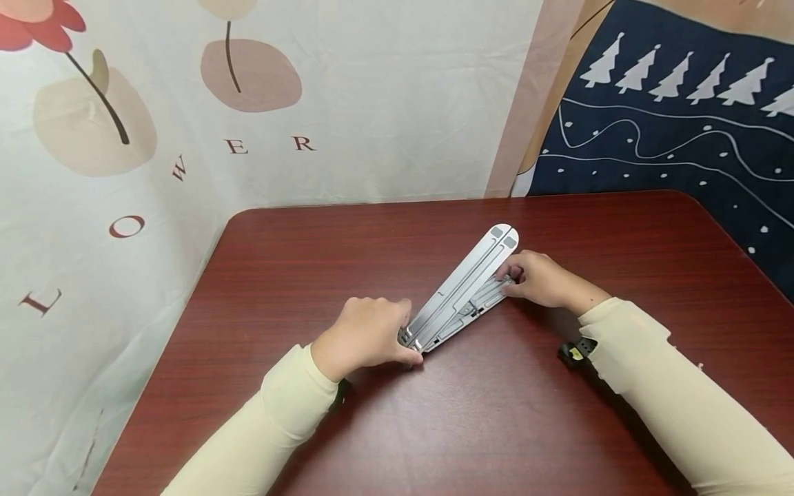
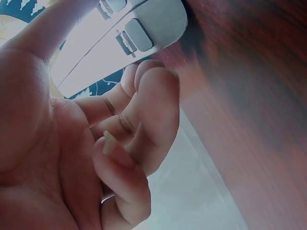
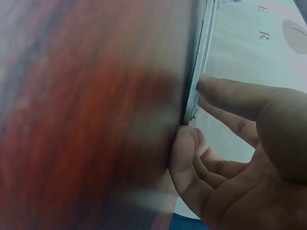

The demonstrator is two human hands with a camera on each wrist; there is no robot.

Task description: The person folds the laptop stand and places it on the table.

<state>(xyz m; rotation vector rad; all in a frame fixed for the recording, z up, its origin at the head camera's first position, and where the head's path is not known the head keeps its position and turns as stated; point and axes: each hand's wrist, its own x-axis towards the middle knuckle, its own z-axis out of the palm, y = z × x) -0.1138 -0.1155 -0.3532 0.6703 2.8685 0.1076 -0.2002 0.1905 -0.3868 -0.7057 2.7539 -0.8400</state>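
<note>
A silver folding laptop stand (image 1: 462, 281) stands at a slant on the table, its long upper arms raised apart from the lower part in a narrow V. At the near, hinged end, my left hand (image 1: 369, 334) grips it between thumb and fingers. My right hand (image 1: 542, 279) pinches the far end of the lower part. In the left wrist view, the stand (image 2: 165, 24) shows grey rubber pads beyond curled fingers (image 2: 158, 105). The right wrist view has the stand's thin edge (image 3: 195, 81) near the thumb and fingertips of the right hand (image 3: 230, 177). Fingers hide the hinge partly.
The stand is on a dark red wooden table (image 1: 298, 262) with rounded corners. A pale printed cloth (image 1: 397, 103) hangs behind and left, a navy cloth with white trees (image 1: 670, 138) at the right. A black strap device (image 1: 577, 353) is on the right wrist.
</note>
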